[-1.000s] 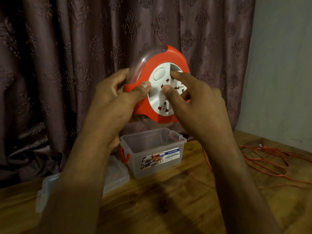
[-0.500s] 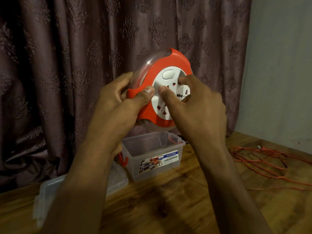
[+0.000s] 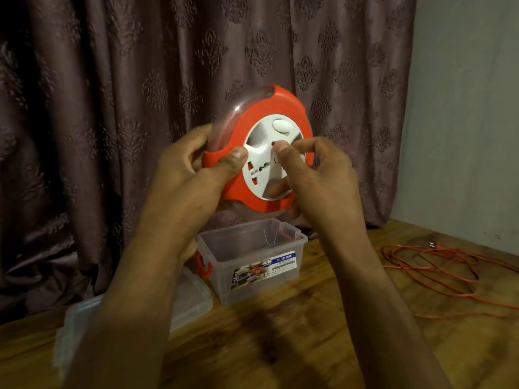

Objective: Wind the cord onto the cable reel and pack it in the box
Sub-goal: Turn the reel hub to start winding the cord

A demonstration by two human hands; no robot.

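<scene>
I hold a round orange cable reel with a clear casing and a white socket face upright in front of me, above the table. My left hand grips its left rim, thumb on the orange edge. My right hand has thumb and curled fingers on the white socket disc. The orange cord lies in loose loops on the table at the right. A clear plastic box with a MULTI-BOX label stands open below the reel.
The box's clear lid lies flat on the wooden table to the left of the box. A dark patterned curtain hangs behind, and a grey wall stands at the right.
The white socket disc has turned under my right hand, whose fingers curled down across it. My left hand keeps its grip on the rim.
</scene>
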